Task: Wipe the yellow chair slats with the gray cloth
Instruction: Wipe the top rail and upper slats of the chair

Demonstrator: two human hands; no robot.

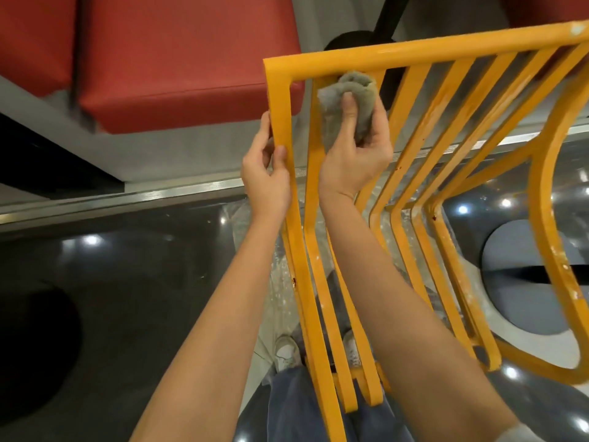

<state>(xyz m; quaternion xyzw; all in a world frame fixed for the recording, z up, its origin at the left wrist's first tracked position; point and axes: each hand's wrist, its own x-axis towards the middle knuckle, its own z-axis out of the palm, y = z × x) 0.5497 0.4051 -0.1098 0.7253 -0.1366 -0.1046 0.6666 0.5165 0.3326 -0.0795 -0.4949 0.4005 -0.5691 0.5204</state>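
A yellow slatted chair [414, 154] is tipped up in front of me, its slats running from the top rail down toward my legs, with white specks on the paint. My left hand [266, 173] grips the outer left frame bar, thumb on the front. My right hand [355, 145] holds a bunched gray cloth [350, 90], wrapped round one of the left slats just under the top rail. The slat is hidden where cloth and fingers cover it.
Red cushioned seats [159, 59] fill the upper left behind the chair. A dark glossy floor [127, 266] lies below, with a grey round table base [526, 275] at right. My jeans and pale shoes [287, 349] show under the slats. A black post [390, 14] stands behind.
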